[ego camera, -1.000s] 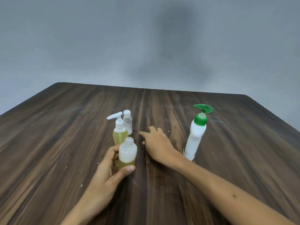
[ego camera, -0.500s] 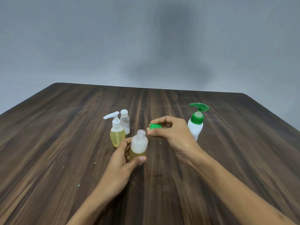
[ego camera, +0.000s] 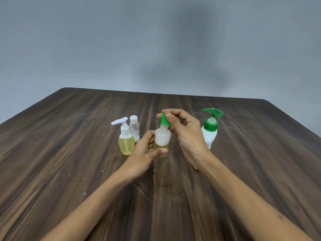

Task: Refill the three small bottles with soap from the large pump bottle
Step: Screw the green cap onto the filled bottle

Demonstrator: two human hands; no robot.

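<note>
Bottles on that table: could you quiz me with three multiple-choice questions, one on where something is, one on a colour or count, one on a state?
1. Where is the large pump bottle?
A. behind the right hand
B. left of the white-pump bottle
C. in the left hand

2. What colour is the cap the right hand pinches?
A. white
B. green
C. yellow

3. How is the bottle in the left hand held?
A. lying flat
B. upside down
C. upright

Answers:
1 A, it stands at the right, partly hidden by that hand.
2 B, the cap at the bottle's neck is green.
3 C, its neck points up under the cap.
</note>
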